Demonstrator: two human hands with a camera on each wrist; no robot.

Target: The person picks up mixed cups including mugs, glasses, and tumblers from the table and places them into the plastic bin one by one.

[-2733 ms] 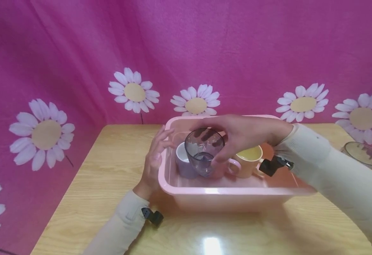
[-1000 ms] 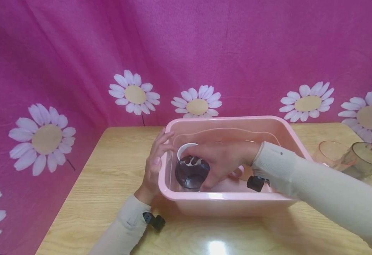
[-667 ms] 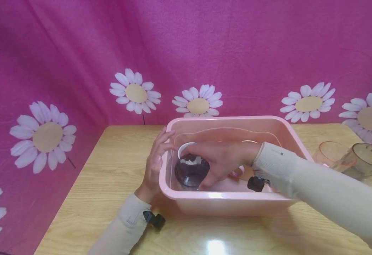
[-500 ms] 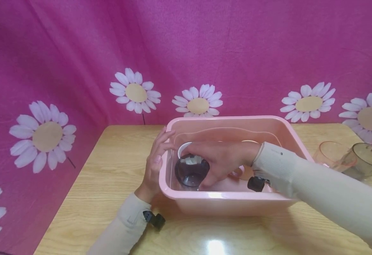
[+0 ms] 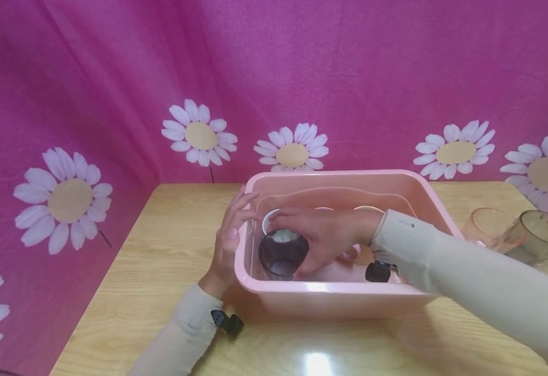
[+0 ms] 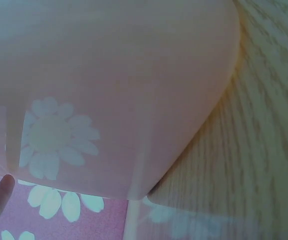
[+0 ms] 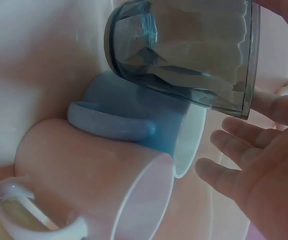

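Currently, the dark glass [image 5: 283, 256] stands upright in the left end of the pink tub [image 5: 330, 178], beside the blue mug [image 7: 129, 107] and near the pink mug [image 7: 94, 170]. The right hand [image 5: 323, 235] is spread, thumb and index finger at the glass rim, remaining fingers extended clear. The left hand [image 5: 226, 243] rests, fingers nearly straight, on the tub's left rim, gripping nothing visible. The tub sits on the table [image 5: 161, 250].

Worktop [image 5: 156, 261]: light wood, shining in front | on it: pink tub [image 5: 349, 287] | at right: orange glass [image 5: 482, 225], grey glass [image 5: 537, 248], close together
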